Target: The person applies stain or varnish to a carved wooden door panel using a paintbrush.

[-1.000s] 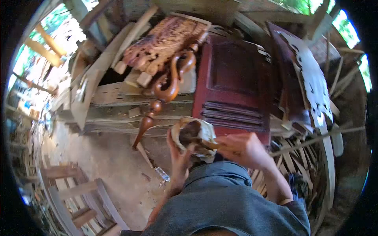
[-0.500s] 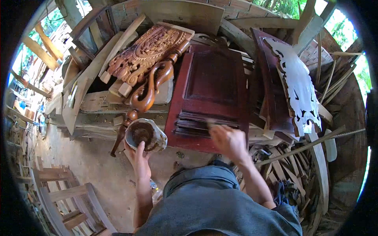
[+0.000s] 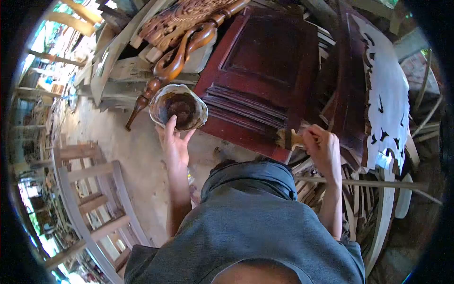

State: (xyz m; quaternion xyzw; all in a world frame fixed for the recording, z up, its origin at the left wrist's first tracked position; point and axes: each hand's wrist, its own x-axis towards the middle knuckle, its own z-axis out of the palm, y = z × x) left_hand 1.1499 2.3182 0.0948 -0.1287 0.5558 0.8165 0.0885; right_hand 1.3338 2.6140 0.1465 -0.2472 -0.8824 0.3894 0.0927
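Note:
My left hand grips a whitish, stained bowl from below, its thumb hooked over the near rim. Dark brown residue coats the inside of the bowl. Between the fingers of my right hand is a brush with a pale handle. Its bristles point left, right at the lower right edge of a dark red wooden panel. Several thin, dark slats run in a row across the lower part of the panel. The panel leans back, sloping away from my body.
A glossy turned wooden post and a carved relief board lie left of the panel. On the right stands a whitish cut-out board. A slatted wooden frame is at lower left, and scrap strips lie at lower right.
The view has tilted down and things sit higher in it. My right hand has moved with the brush from over the slats to the panel's lower right edge. My left hand still holds the bowl.

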